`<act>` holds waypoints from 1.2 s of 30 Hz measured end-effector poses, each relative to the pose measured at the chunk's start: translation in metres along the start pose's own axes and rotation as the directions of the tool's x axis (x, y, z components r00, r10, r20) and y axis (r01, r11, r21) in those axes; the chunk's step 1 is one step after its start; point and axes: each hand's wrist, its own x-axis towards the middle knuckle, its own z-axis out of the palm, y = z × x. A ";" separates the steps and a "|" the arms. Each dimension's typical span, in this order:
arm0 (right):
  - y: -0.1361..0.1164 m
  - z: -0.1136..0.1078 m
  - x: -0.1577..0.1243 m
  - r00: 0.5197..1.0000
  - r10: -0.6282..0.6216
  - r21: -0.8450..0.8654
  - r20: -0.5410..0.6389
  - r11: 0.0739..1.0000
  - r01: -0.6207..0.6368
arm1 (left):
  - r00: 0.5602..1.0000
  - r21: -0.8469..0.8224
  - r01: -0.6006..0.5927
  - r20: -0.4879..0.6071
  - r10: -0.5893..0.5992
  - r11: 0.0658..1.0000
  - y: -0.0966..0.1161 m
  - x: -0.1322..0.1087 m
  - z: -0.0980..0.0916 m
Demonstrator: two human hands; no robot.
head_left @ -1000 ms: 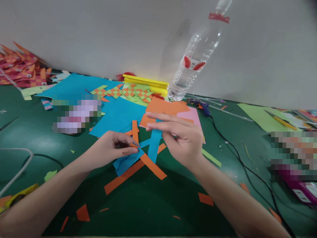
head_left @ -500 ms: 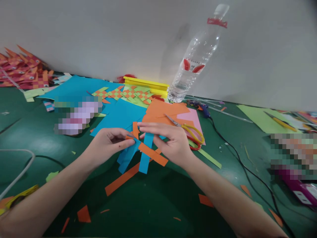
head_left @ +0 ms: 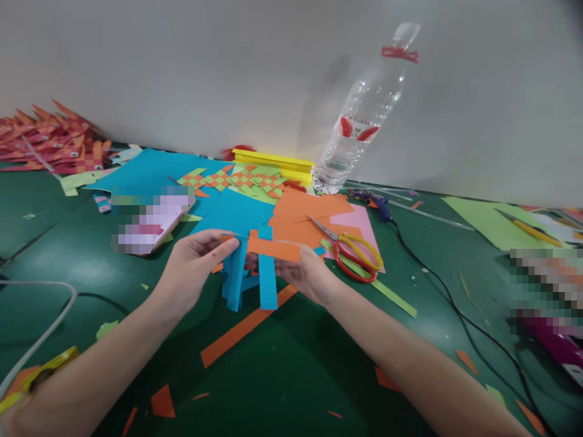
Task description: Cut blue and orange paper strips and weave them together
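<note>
Woven blue paper strips [head_left: 234, 276] and an orange paper strip [head_left: 276, 247] are held up above the table. My left hand [head_left: 194, 258] pinches the folded strips at their left end, thumb in front. From the right, my right hand [head_left: 314, 276] grips the strips, its fingers curled behind and partly hidden by the paper. A single blue strip [head_left: 268, 285] crosses the orange one and hangs down. Below, a long orange strip [head_left: 241, 332] lies on the green table. Right of my right hand rest scissors [head_left: 350, 258] with red and yellow handles.
Blue sheets [head_left: 241, 206] and orange sheets [head_left: 296, 209] lie behind my hands, with woven green-and-orange paper fish [head_left: 246, 178] beyond. A plastic bottle [head_left: 364, 115] leans against the wall. A glue gun [head_left: 380, 209] trails its black cord [head_left: 441, 288] across the right side.
My right hand has turned and dropped, its fingers now behind the strips instead of over them. The orange strip has swung nearly level. The hanging blue strips have become more upright.
</note>
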 end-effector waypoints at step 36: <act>0.014 0.016 -0.002 0.986 0.006 -0.315 -0.167 0.947 -0.059 | 0.989 -0.131 0.087 -0.106 -0.102 0.988 -0.007 -0.002 0.009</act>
